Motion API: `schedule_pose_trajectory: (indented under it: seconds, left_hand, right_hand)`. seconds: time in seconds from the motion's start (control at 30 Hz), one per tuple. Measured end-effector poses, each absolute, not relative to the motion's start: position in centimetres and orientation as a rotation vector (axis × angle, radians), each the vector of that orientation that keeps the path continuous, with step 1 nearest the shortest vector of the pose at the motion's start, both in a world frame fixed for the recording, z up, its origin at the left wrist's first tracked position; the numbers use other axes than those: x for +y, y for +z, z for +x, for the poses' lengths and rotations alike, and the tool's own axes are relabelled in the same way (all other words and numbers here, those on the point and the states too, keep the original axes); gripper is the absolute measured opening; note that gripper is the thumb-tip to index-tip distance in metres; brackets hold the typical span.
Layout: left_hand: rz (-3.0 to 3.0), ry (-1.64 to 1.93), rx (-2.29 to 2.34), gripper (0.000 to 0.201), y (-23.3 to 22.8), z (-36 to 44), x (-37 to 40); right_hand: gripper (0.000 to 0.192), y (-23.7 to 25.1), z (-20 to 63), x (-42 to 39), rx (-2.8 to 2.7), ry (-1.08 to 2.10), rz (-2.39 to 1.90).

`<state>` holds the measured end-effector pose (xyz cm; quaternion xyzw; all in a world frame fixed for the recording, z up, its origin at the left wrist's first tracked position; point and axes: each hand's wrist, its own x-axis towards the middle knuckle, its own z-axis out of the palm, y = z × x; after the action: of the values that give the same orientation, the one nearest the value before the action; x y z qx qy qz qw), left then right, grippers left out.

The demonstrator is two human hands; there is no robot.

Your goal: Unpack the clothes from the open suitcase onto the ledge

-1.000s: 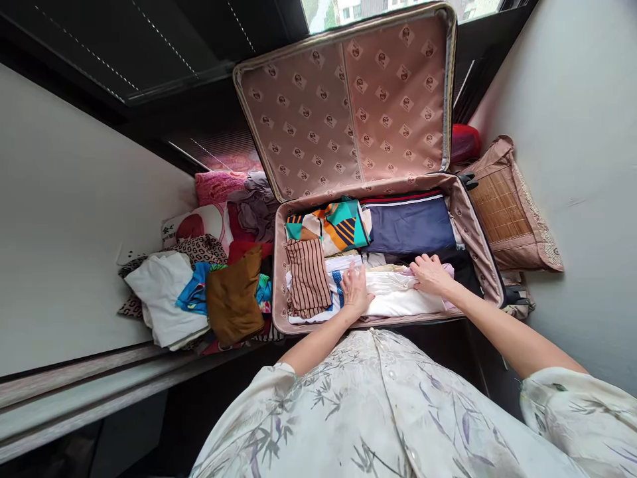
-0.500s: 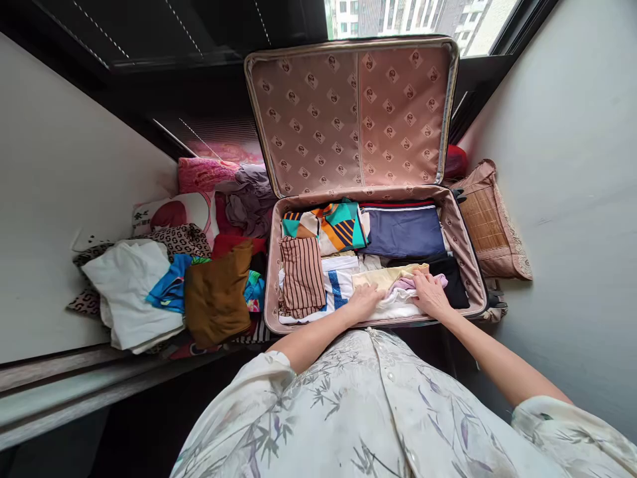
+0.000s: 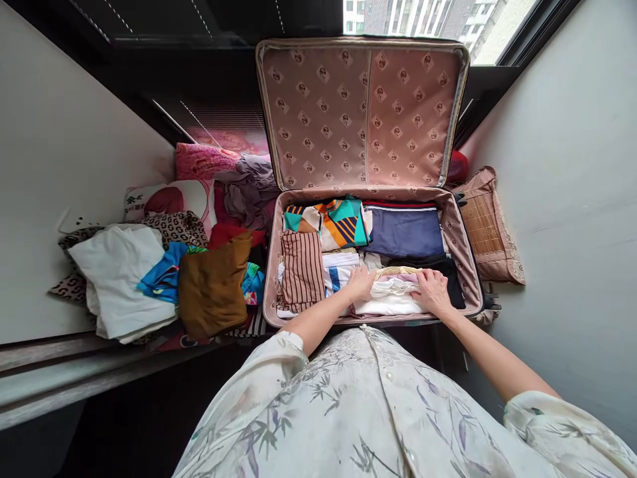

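Note:
An open suitcase (image 3: 273, 292) lies before me with its patterned pink lining showing. At its near side, my left hand (image 3: 361, 284) and my right hand (image 3: 432, 291) grip the two ends of a soft white, pale yellow and lilac garment (image 3: 393, 287), fingers curled over it. Left of it lie a brown striped garment (image 3: 302, 271) and a white and blue garment (image 3: 337, 271). Behind are a colourful geometric-print garment (image 3: 343, 222) and folded navy trousers (image 3: 405, 229). Black clothing (image 3: 452, 273) sits just right of my right hand, partly covered.
Left of the suitcase are piled a white garment (image 3: 119, 279), a brown garment (image 3: 212, 285), a leopard-print cloth (image 3: 182, 229) and a pink cushion (image 3: 204, 160). A woven cushion (image 3: 490, 229) leans on the right. The upright lid (image 3: 365, 113) stands before the window.
Both hands have pushed the pale yellow part of the garment away from me and folded or bunched it. More white cloth shows on the near side. The view has shifted slightly.

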<state>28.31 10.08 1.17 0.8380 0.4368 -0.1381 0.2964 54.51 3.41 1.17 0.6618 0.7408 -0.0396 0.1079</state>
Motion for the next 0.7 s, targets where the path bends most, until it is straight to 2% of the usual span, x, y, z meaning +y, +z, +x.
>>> schedule_pose_trajectory:
  seconds: [0.23, 0.33, 0.47, 0.53, 0.67, 0.7]
  left_hand:
    - [2.427, -0.029, 1.212, 0.035, 1.2, 30.1, 5.7]
    - [2.589, 0.062, 1.041, 0.028, 1.0, 29.7, 4.5]
    - [2.671, 0.072, 0.874, 0.031, 1.0, 28.4, 4.3]
    - [2.577, 0.030, 0.950, 0.032, 1.2, 28.0, 4.5]
    - [2.260, 0.015, 1.182, 0.071, 2.5, 27.3, 4.6]
    - [2.206, 0.030, 1.201, 0.074, 3.0, 27.0, 4.6]
  right_hand:
    - [0.076, 0.8, 55.4, 3.4, 2.147, -0.245, 1.982]
    - [0.073, 0.8, 56.0, 4.7, 2.214, -0.275, 1.828]
    - [0.048, 0.1, 56.9, 5.6, 2.360, -0.230, 1.695]
    - [0.044, -0.2, 57.2, 5.6, 2.436, -0.222, 1.644]
    - [0.048, 0.4, 57.4, 5.0, 2.536, -0.201, 1.576]
    - [0.046, 0.9, 57.4, 4.9, 2.555, -0.175, 1.579]
